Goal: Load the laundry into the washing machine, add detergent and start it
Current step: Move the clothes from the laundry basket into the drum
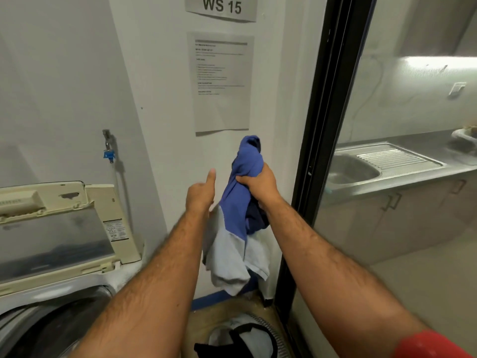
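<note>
Top-load washing machine (pixel 51 301) at lower left, lid (pixel 56 236) up. Blue-and-white garment (pixel 240 202) hangs in mid-air right of it, above the laundry basket (pixel 242 339). Right hand (pixel 258 182) clenched around the garment's top. Left hand (pixel 201 192) just beside it, thumb raised, fingers hidden, grip unclear.

Laundry corner of test workstation: top-load washing machine (pixel 49 288), lid raised; wall tap (pixel 109 148); "WS 15" sign (pixel 221 7); printed instruction sheet (pixel 221 82); steel sink (pixel 382 164) behind glass partition (pixel 402 228).
</note>
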